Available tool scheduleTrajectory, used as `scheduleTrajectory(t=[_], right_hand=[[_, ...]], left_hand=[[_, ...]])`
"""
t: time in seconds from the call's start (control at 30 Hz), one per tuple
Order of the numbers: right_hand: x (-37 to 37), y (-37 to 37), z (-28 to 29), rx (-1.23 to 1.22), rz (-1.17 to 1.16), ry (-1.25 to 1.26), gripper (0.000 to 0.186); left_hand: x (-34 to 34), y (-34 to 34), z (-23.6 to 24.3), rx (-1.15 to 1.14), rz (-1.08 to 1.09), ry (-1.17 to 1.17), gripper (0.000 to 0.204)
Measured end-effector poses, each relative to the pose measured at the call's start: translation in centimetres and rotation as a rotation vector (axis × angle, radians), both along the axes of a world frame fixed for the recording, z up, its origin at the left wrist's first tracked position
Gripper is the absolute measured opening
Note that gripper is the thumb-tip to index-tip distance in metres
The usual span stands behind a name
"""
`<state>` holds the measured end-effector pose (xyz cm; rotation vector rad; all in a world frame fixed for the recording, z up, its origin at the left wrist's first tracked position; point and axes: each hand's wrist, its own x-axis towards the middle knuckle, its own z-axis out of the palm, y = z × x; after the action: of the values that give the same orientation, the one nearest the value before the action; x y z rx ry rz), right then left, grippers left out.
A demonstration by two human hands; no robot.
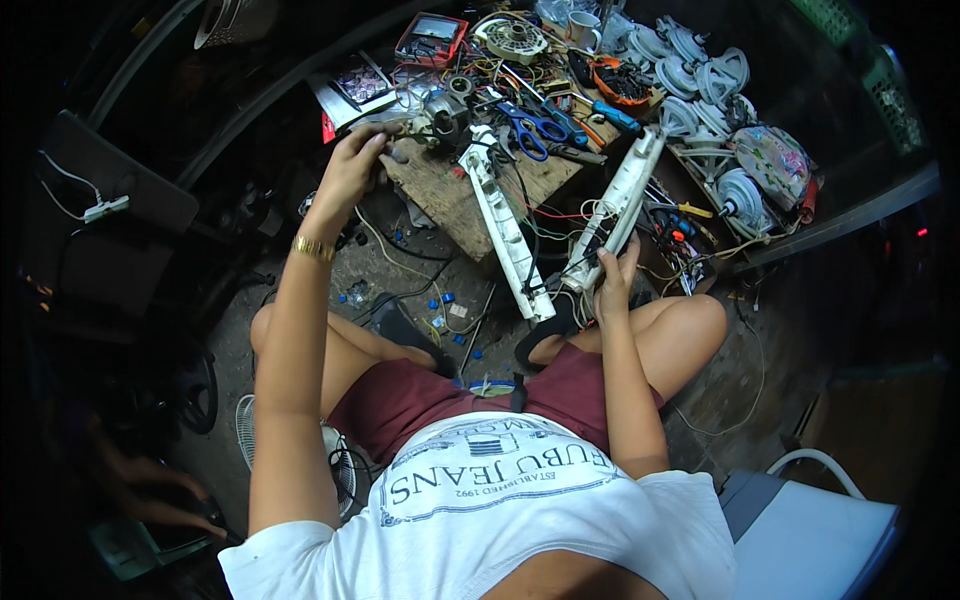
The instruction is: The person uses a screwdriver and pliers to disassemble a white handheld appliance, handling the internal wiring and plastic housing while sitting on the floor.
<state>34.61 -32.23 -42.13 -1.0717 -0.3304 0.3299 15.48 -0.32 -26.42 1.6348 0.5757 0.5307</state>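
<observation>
My right hand point(617, 272) is closed round the lower end of a long white plastic fan-stand half point(622, 195), which slants up to the right. Wires run from it to a matching white plastic piece point(503, 235) that leans against the board's near edge. My left hand point(358, 165) is raised at the board's left corner, fingers bent together beside a small fan motor point(443, 118). What these fingers pinch, if anything, is too dark to make out. Red, green and black wires point(540, 212) hang between the two white pieces.
The wooden board point(430, 185) carries blue-handled scissors point(532, 130), screwdrivers point(615, 117), a red meter point(432, 38) and a mug point(583, 30). White fan parts point(690, 75) pile up at the far right. Tools fill a box point(685, 250) at right. Blue caps point(447, 298) and cords lie on the floor.
</observation>
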Motion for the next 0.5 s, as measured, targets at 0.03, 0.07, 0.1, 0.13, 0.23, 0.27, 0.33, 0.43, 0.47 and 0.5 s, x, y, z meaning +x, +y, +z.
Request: scheduleTrajectory(t=[0.03, 0.07, 0.1, 0.13, 0.23, 0.27, 0.33, 0.43, 0.47, 0.5], right_hand=[[0.4, 0.0, -0.3, -0.005, 0.017, 0.005, 0.071], [0.7, 0.3, -0.4, 0.004, 0.035, 0.0, 0.07], [0.9, 0.5, -0.4, 0.012, 0.051, -0.007, 0.07], [1.1, 0.6, -0.4, 0.019, 0.067, -0.014, 0.07], [1.2, 1.5, 0.6, -0.001, 0.098, 0.049, 0.07], [1.6, 1.7, 0.3, -0.031, 0.101, 0.041, 0.071], [2.3, 2.1, -0.1, -0.047, 0.124, 0.018, 0.071], [3.6, 2.6, -0.8, -0.085, 0.185, -0.013, 0.072], [3.8, 2.8, -0.9, -0.099, 0.216, -0.024, 0.072], [3.8, 2.9, -0.9, -0.084, 0.23, -0.009, 0.071]], left_hand=[[-0.6, -0.6, -0.6, -0.005, 0.028, -0.021, 0.028], [-1.1, -1.2, -1.0, -0.025, 0.037, -0.058, 0.028], [-1.5, -1.9, -1.4, -0.046, 0.045, -0.098, 0.028], [-1.8, -2.4, -1.8, -0.067, 0.052, -0.137, 0.029], [-2.2, -3.9, -2.4, -0.088, 0.11, -0.172, 0.029], [-2.3, -4.1, -2.6, -0.094, 0.116, -0.168, 0.029], [-2.4, -4.6, -3.2, -0.069, 0.128, -0.175, 0.029], [-4.2, -4.6, -5.7, 0.09, 0.17, -0.012, 0.027], [-4.7, -4.5, -6.3, 0.182, 0.194, 0.042, 0.027], [-5.2, -4.5, -6.8, 0.274, 0.217, 0.097, 0.027]])
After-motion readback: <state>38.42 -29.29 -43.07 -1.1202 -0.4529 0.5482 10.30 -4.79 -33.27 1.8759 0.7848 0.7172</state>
